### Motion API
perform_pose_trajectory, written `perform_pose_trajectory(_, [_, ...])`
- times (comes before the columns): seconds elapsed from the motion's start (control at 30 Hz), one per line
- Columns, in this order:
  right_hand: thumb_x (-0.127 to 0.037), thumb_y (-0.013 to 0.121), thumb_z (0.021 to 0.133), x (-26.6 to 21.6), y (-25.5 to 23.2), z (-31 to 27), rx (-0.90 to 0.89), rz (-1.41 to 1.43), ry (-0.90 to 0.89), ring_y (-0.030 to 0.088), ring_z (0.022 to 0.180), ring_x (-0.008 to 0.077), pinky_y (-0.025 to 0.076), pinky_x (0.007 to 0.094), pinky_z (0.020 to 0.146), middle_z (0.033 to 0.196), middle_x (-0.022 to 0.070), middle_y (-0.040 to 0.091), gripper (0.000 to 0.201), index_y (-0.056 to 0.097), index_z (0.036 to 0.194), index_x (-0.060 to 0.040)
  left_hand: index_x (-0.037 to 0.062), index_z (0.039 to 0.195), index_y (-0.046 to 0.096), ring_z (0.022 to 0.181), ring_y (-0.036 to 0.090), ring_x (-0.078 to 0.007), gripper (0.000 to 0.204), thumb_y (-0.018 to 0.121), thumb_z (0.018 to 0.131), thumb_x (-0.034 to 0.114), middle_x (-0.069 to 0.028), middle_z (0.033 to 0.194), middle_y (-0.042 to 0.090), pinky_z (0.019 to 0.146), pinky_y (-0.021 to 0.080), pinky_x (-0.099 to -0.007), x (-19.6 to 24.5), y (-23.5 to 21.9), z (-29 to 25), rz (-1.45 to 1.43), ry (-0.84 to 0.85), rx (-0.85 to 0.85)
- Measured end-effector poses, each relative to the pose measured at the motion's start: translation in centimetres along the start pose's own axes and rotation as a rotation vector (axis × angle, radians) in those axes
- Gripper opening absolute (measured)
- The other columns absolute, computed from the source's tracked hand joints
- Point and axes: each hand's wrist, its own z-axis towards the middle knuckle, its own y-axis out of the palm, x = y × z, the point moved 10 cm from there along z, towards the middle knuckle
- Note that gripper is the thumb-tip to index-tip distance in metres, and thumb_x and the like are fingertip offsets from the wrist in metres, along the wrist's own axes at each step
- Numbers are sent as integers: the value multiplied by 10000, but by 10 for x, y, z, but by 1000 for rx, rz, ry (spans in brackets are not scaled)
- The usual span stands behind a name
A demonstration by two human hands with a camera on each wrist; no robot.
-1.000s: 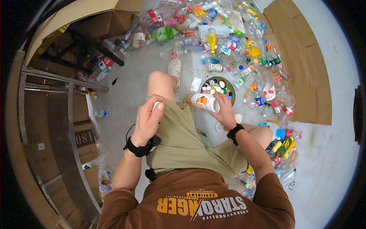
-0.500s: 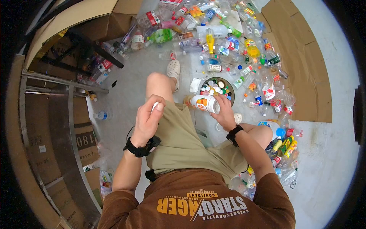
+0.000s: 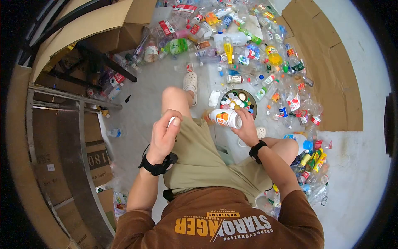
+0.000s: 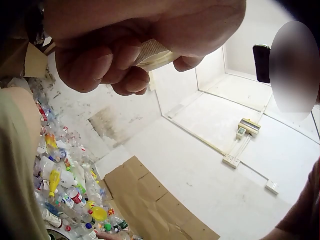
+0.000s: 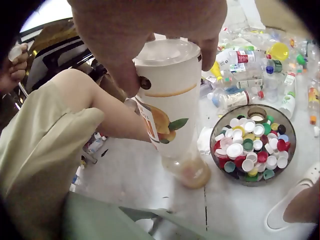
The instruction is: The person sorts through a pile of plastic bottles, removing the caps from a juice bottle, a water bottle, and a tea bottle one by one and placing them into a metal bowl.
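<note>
My right hand [image 3: 247,128] grips a white drink bottle [image 3: 224,118] with orange fruit on its label, fingers and thumb spread round one end. In the right wrist view the bottle [image 5: 172,105] slants down from the fingers, and its far end is see-through with some brownish liquid inside. My left hand [image 3: 164,135], raised over the left side of the lap, pinches a pale bottle cap [image 4: 156,55] with a ribbed edge; fingers and thumb hide most of it. Just beyond the bottle on the floor is a round dark bowl [image 5: 252,183] full of caps in many colours.
Many plastic bottles [image 3: 248,54] lie heaped ahead and along the right side. Flattened cardboard [image 3: 327,74] lies beyond them. A metal frame [image 3: 78,149] with cardboard boxes [image 3: 97,162] stands at the left. White paper [image 3: 214,98] lies beside the bowl.
Both hands keep the same hold on the bottle and the cap. The head view has shifted a little, so the whole scene sits slightly lower and further right.
</note>
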Motion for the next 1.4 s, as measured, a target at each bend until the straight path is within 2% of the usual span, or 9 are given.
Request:
perform_pose_trajectory(0.27, [-131,803,628,3,-2,-4,27,-3,12,444,1202,376,369,450,1035,1329,175,456,778,451,1321,-90,37,964,552,615,380,-61,309,425,995,317,30,671,446,553,306,-230,4,6,1,3,7,-45])
perform_pose_trajectory(0.47, [-94,786,681,54,-13,-13,185,197,161,499,1173,320,403,412,1012,1285,164,509,755,433,1348,-70,33,962,552,626,387,-65,311,423,996,313,27,669,441,557,312,-232,1,7,1,16,8,-50])
perform_pose_trajectory(0.57, [-52,737,761,108,10,-38,231,1084,627,520,1174,262,422,410,1004,1293,123,524,681,423,1364,-83,32,962,552,629,390,-67,316,422,998,318,25,672,443,559,315,-232,0,10,1,9,-7,-66])
perform_pose_trajectory(0.6, [-159,657,881,106,11,-46,241,1238,684,526,1192,238,445,428,991,1338,114,508,572,401,1388,-97,32,963,552,628,389,-67,319,421,999,322,25,673,444,559,315,-231,0,12,2,13,3,-66])
perform_pose_trajectory(0.73, [-455,469,973,75,1,-65,259,1837,728,511,1220,345,488,478,942,1401,169,460,598,347,1432,-91,38,965,551,616,373,-64,324,420,1001,332,24,678,444,547,301,-232,7,22,5,-1,-12,-78])
perform_pose_trajectory(0.97, [-543,483,932,5,-21,-81,86,2467,484,374,1307,451,483,511,964,1494,186,325,695,304,1476,-150,37,972,554,618,370,-64,323,415,1004,327,11,689,445,539,285,-223,32,57,21,-130,28,-162])
perform_pose_trajectory(1.13, [-526,545,904,-17,-20,-89,-17,2485,345,338,1329,452,477,516,972,1506,190,297,719,293,1487,-188,19,1007,543,663,400,-73,318,412,1014,308,5,727,445,595,340,-225,77,82,38,-213,192,-269])
perform_pose_trajectory(1.23, [-518,532,917,-18,-33,-94,40,2499,255,381,1291,491,479,524,962,1502,202,304,712,274,1491,-184,17,1068,541,672,394,-71,333,399,1015,313,3,776,451,602,347,-224,68,92,43,-165,109,-288])
perform_pose_trajectory(1.4, [-515,595,876,-17,-59,-125,121,2662,181,362,1307,466,488,505,962,1500,227,273,822,214,1502,-142,33,1173,536,796,568,-144,339,382,985,269,-77,991,592,728,467,-284,-27,149,33,-560,-392,-345])
